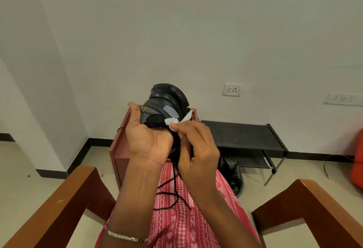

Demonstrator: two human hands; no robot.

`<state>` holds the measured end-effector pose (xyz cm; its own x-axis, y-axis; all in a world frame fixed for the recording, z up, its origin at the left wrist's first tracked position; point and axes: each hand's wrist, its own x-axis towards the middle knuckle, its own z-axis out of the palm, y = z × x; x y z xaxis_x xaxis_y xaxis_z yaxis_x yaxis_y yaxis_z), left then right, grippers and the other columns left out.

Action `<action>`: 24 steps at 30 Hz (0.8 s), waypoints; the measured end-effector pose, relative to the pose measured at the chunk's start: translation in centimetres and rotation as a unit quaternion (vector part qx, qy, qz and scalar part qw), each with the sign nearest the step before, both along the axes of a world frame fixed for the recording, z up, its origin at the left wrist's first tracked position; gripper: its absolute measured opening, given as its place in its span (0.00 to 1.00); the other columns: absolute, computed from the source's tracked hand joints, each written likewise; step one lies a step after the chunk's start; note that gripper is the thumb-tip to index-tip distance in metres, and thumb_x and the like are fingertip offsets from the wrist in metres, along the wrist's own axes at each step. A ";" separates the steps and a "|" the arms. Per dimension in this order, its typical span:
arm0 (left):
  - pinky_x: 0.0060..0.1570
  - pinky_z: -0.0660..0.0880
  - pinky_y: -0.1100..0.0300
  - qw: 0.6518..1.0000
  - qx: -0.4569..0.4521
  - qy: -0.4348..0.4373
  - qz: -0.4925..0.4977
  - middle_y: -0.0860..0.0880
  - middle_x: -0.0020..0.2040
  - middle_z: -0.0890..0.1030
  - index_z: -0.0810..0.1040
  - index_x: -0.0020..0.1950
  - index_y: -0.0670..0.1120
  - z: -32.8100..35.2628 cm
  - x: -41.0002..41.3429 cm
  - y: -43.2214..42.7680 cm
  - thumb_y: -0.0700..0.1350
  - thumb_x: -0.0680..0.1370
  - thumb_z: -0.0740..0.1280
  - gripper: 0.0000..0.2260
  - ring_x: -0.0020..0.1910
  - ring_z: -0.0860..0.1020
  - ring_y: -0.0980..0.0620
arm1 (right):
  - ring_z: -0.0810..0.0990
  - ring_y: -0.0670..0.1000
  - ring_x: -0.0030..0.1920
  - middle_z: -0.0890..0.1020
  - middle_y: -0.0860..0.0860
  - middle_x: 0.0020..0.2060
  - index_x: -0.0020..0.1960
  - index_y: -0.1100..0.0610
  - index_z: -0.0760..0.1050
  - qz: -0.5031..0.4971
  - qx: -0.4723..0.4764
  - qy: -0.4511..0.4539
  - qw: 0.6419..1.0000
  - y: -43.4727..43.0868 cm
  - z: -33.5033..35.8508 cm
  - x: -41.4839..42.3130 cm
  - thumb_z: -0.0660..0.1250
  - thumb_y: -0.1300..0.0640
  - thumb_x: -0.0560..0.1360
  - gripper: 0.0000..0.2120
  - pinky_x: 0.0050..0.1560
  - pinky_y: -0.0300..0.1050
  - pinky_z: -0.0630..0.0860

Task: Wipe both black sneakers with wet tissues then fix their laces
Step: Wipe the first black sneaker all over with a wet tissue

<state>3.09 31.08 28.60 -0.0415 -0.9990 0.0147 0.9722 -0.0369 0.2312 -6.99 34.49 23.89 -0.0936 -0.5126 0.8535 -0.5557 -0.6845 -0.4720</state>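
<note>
Sneaker (165, 106) raised at frame centre, sole outward, for access | left hand (146, 139) clasped round its collar as support | tissue (177, 120) pinched by right hand (196, 149) against the side | laces (172, 186) hanging loose; wiping judged underway

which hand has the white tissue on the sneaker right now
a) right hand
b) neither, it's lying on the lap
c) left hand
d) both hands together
a: the right hand pinches the white tissue against the black sneaker, while the left hand only holds the shoe up.
</note>
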 end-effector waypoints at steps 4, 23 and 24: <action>0.71 0.67 0.43 0.999 0.016 0.051 0.006 0.39 0.69 0.75 0.72 0.72 0.41 -0.6 1.3 -0.9 0.61 0.81 0.59 0.29 0.67 0.75 0.40 | 0.80 0.49 0.57 0.83 0.52 0.51 0.53 0.61 0.84 -0.006 -0.025 0.066 0.997 0.6 -4.3 -1.8 0.68 0.72 0.75 0.11 0.58 0.46 0.78; 0.69 0.68 0.43 0.994 0.073 0.085 0.002 0.35 0.66 0.76 0.72 0.70 0.37 -2.2 1.8 -2.1 0.59 0.82 0.58 0.28 0.66 0.75 0.38 | 0.81 0.53 0.55 0.84 0.56 0.50 0.51 0.65 0.84 -0.017 -0.040 0.069 0.997 -1.9 -3.3 -1.7 0.69 0.74 0.74 0.10 0.58 0.49 0.78; 0.70 0.68 0.43 0.994 0.074 0.084 -0.004 0.35 0.66 0.76 0.72 0.70 0.37 -2.3 1.5 -2.2 0.59 0.82 0.59 0.28 0.66 0.75 0.38 | 0.82 0.53 0.54 0.84 0.56 0.50 0.51 0.65 0.84 -0.023 -0.037 0.057 0.997 -2.6 -2.4 -1.6 0.69 0.74 0.74 0.10 0.57 0.49 0.79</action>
